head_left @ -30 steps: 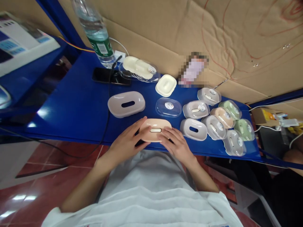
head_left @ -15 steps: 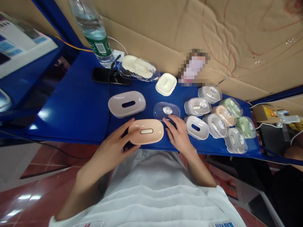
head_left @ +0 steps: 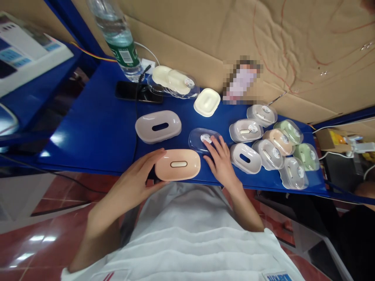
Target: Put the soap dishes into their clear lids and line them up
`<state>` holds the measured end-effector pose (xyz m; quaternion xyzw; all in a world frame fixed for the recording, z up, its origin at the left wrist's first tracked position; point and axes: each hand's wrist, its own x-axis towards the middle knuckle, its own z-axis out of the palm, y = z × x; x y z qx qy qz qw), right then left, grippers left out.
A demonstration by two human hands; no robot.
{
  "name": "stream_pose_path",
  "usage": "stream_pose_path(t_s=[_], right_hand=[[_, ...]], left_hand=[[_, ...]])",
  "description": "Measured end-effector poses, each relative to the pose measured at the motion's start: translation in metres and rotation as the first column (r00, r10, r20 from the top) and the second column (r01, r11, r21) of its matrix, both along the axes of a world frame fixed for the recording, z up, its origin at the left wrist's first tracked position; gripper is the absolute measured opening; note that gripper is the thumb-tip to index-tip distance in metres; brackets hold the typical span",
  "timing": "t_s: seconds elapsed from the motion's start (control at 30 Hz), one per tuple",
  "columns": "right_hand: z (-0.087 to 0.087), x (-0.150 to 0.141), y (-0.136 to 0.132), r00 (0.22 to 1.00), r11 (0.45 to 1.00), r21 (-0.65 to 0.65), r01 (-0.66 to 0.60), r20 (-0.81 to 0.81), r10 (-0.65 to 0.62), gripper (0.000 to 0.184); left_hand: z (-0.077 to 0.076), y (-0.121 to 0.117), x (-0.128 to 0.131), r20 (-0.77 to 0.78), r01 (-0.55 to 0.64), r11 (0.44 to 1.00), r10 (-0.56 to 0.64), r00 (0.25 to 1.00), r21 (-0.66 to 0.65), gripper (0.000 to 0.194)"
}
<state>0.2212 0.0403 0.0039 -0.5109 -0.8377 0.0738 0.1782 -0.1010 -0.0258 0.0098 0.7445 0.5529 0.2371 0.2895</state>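
My left hand (head_left: 142, 175) grips the left end of a peach oval plastic case (head_left: 190, 166), fingers along the far edge and thumb at the near edge. A cream strip fills the slot in its top. Just beyond the case lies a clear plastic cover (head_left: 195, 139) with a round sticker. My right hand (head_left: 224, 166) rests its spread fingertips on that cover, near the sticker. Behind the peach case sits a grey oval case (head_left: 143, 127) with an open slot. A second grey case with an open slot (head_left: 252, 167) stands just right of my right hand.
Several covered cases (head_left: 271, 154) in grey, peach and green cluster at the right. A cream lid-like piece (head_left: 207, 102), more cream pieces under clear plastic (head_left: 172, 82), a black phone (head_left: 124, 92) and a water bottle (head_left: 125, 54) stand along the back. A black cable (head_left: 136, 113) crosses the blue table.
My left hand has shifted slightly left with the peach case. My right hand's fingertips have moved farther onto the clear cover, up to the sticker, and the cover has turned slightly.
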Motion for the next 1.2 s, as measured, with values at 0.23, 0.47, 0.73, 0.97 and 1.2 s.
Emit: stream_pose_path(t_s=[0.23, 0.47, 0.73, 0.97, 1.2], right_hand=[[0.005, 0.004, -0.004, 0.989, 0.991, 0.137, -0.005, -0.149, 0.026, 0.054], [0.007, -0.005, -0.016, 0.945, 0.913, 0.248, -0.323, 0.032, 0.325, 0.043], [-0.002, -0.003, -0.020, 0.919, 0.890, 0.230, -0.394, 0.086, 0.384, 0.049], [-0.001, -0.008, -0.019, 0.923, 0.902, 0.195, -0.386, 0.082, 0.377, 0.052], [0.001, -0.012, -0.021, 0.938, 0.911, 0.224, -0.345, 0.073, 0.338, 0.045]], left_hand=[[-0.012, 0.009, 0.009, 0.002, 0.006, 0.990, -0.006, 1.000, 0.140, 0.077], [-0.021, 0.017, 0.035, 0.021, -0.067, 0.970, 0.064, 0.998, 0.236, 0.090], [-0.025, 0.021, 0.036, -0.027, -0.021, 0.963, 0.029, 0.999, 0.268, 0.085], [-0.021, 0.022, 0.036, -0.032, -0.016, 0.970, 0.024, 0.999, 0.244, 0.079], [-0.018, 0.021, 0.034, -0.046, 0.022, 0.968, -0.011, 0.999, 0.249, 0.083]])
